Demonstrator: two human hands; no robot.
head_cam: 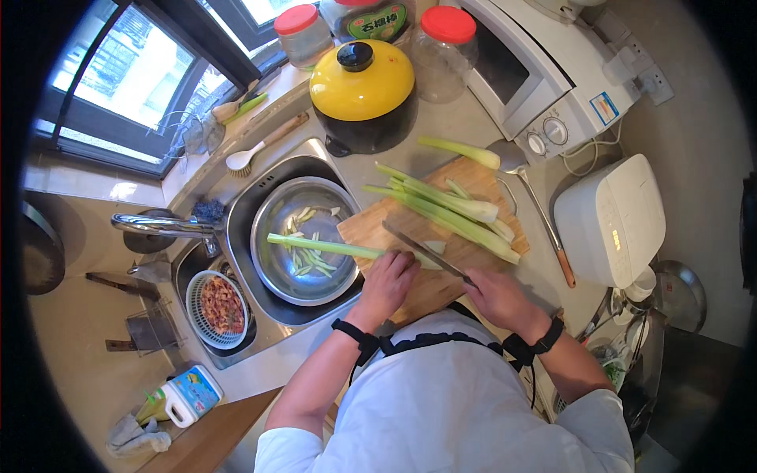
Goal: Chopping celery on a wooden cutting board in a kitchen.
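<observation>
My left hand (390, 281) grips a long pale-green celery stalk (322, 244) lying across the near-left part of a wooden cutting board (423, 295); its thin end juts out over the sink. In my right hand (497, 298) is the handle of a kitchen knife (423, 247), whose blade points up and left above the board, close to the stalk. More celery stalks (449, 207) lie in a pile on the board's far side, and one stalk (458, 151) rests at its far edge. Cut celery pieces (313, 260) lie in a steel bowl (264, 278) in the sink.
A colander (198, 316) of chopped reddish food, perhaps meat, sits in the small sink basin under the faucet (159, 223). Beyond the board stand a yellow-lidded pot (364, 88) and a microwave (520, 77). To the right are a long-handled spatula (541, 210) and a white rice cooker (609, 219).
</observation>
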